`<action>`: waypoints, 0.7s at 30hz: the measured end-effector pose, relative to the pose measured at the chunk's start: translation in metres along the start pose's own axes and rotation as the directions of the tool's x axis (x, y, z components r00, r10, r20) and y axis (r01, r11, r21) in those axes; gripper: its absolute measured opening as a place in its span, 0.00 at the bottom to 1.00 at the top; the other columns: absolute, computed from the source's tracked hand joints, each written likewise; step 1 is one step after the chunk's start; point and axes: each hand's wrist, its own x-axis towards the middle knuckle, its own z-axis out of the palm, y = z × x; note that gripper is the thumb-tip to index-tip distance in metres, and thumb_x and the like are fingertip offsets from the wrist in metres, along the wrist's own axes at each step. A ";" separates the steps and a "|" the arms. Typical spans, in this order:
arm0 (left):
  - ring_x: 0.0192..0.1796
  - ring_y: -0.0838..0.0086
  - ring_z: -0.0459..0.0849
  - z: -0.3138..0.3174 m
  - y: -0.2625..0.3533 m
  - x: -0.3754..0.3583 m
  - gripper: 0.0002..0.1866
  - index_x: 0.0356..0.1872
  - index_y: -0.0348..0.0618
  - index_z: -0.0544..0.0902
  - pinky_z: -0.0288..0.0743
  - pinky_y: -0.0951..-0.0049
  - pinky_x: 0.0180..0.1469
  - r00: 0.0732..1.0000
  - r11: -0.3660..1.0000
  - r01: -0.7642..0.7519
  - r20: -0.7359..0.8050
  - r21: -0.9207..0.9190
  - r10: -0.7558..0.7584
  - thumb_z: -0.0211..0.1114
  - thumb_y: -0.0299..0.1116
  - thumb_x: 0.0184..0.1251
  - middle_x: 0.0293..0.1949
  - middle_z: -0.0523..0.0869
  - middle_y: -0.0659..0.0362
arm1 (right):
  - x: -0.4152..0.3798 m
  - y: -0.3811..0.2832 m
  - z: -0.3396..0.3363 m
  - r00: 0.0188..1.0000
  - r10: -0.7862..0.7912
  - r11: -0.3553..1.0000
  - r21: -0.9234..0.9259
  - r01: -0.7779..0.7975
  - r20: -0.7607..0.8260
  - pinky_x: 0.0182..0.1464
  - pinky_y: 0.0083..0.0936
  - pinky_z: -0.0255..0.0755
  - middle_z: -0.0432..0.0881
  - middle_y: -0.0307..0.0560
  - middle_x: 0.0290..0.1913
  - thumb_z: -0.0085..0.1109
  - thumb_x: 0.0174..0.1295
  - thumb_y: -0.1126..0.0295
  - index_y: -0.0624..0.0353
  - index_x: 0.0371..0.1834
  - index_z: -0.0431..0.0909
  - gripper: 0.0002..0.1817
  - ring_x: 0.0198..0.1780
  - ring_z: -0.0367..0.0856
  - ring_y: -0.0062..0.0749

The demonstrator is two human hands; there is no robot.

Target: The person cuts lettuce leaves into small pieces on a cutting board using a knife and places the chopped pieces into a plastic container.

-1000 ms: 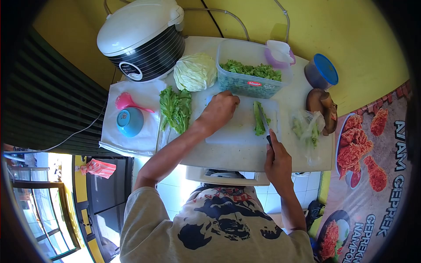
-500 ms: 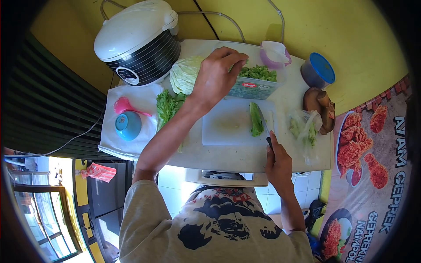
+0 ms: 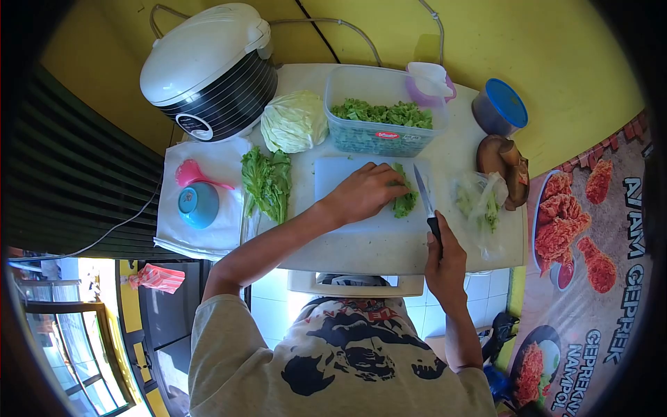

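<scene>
My left hand [image 3: 366, 192] is over the white cutting board [image 3: 340, 172], its fingers curled onto a piece of green lettuce [image 3: 404, 202] that is partly hidden under them. In my right hand [image 3: 446, 260] is a knife [image 3: 424, 192], gripped by its black handle, with the blade pointing away from me just right of the lettuce and apart from it. Behind the board stands a clear plastic container [image 3: 385, 144] holding cut lettuce. More leaf lettuce [image 3: 268, 186] lies left of the board, with a pale cabbage [image 3: 294, 122] behind it.
A rice cooker [image 3: 215, 73] stands at the back left. Nearer are a blue bowl [image 3: 199, 206] and a pink ladle [image 3: 191, 174] on white plastic. To the right are a plastic bag with green scraps [image 3: 481, 206], brown items [image 3: 504, 167] and a blue-lidded tub [image 3: 500, 108].
My left hand has come down from above the container to the lettuce on the board. My right hand, with the knife, has shifted slightly to the right.
</scene>
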 end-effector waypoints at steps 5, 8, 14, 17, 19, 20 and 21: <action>0.54 0.58 0.87 0.006 0.001 -0.004 0.11 0.50 0.42 0.86 0.80 0.60 0.60 0.990 0.970 0.112 -0.059 -0.214 -0.127 0.70 0.25 0.68 0.48 0.88 0.55 | 0.001 -0.005 -0.001 0.996 0.082 0.994 0.067 -0.084 0.040 0.40 0.31 0.77 0.83 0.54 0.37 0.50 0.79 0.77 0.65 0.71 0.69 0.20 0.33 0.81 0.39; 0.47 0.62 0.89 -0.013 0.014 -0.002 0.10 0.52 0.38 0.83 0.81 0.64 0.56 0.913 0.794 0.354 0.001 -0.495 -0.407 0.68 0.27 0.74 0.42 0.90 0.52 | 0.000 0.002 0.004 0.999 0.037 0.992 0.122 -0.033 -0.033 0.39 0.27 0.75 0.83 0.50 0.37 0.51 0.78 0.77 0.65 0.70 0.69 0.19 0.33 0.79 0.30; 0.32 0.84 0.75 -0.022 0.015 -0.018 0.07 0.45 0.37 0.78 0.70 0.75 0.37 0.804 0.218 0.360 0.184 -0.907 -0.565 0.64 0.31 0.82 0.28 0.84 0.63 | 0.016 -0.003 0.004 0.997 0.074 0.957 0.282 -0.073 0.006 0.36 0.22 0.74 0.86 0.47 0.43 0.61 0.75 0.75 0.65 0.68 0.71 0.21 0.33 0.80 0.23; 0.32 0.86 0.73 -0.031 0.018 -0.029 0.07 0.45 0.37 0.80 0.68 0.76 0.36 0.842 0.225 0.405 0.266 -0.886 -0.469 0.64 0.31 0.82 0.28 0.82 0.66 | 0.033 -0.020 0.003 0.997 0.050 0.925 0.373 -0.069 0.062 0.35 0.16 0.71 0.87 0.42 0.47 0.65 0.74 0.73 0.65 0.70 0.71 0.24 0.34 0.78 0.14; 0.35 0.87 0.75 -0.031 0.021 -0.035 0.07 0.48 0.37 0.82 0.70 0.78 0.39 0.858 0.246 0.430 0.309 -0.869 -0.411 0.64 0.31 0.82 0.31 0.82 0.67 | 0.044 -0.022 0.017 0.999 -0.011 0.876 0.482 -0.006 0.031 0.34 0.14 0.69 0.85 0.39 0.48 0.67 0.72 0.72 0.64 0.70 0.73 0.25 0.33 0.75 0.12; 0.39 0.87 0.77 -0.028 0.022 -0.038 0.08 0.50 0.37 0.83 0.72 0.80 0.42 0.863 0.227 0.430 0.324 -0.874 -0.387 0.65 0.32 0.82 0.33 0.84 0.67 | 0.047 -0.022 0.020 0.999 -0.016 0.864 0.504 -0.012 0.051 0.34 0.13 0.68 0.85 0.38 0.47 0.69 0.72 0.72 0.64 0.70 0.74 0.26 0.33 0.74 0.11; 0.42 0.87 0.80 -0.029 0.025 -0.040 0.10 0.53 0.37 0.84 0.73 0.82 0.45 0.868 0.208 0.430 0.338 -0.879 -0.365 0.66 0.33 0.82 0.36 0.85 0.67 | 0.051 -0.022 0.023 0.997 -0.021 0.851 0.525 -0.019 0.070 0.34 0.13 0.67 0.84 0.37 0.47 0.70 0.71 0.71 0.63 0.69 0.75 0.26 0.32 0.74 0.10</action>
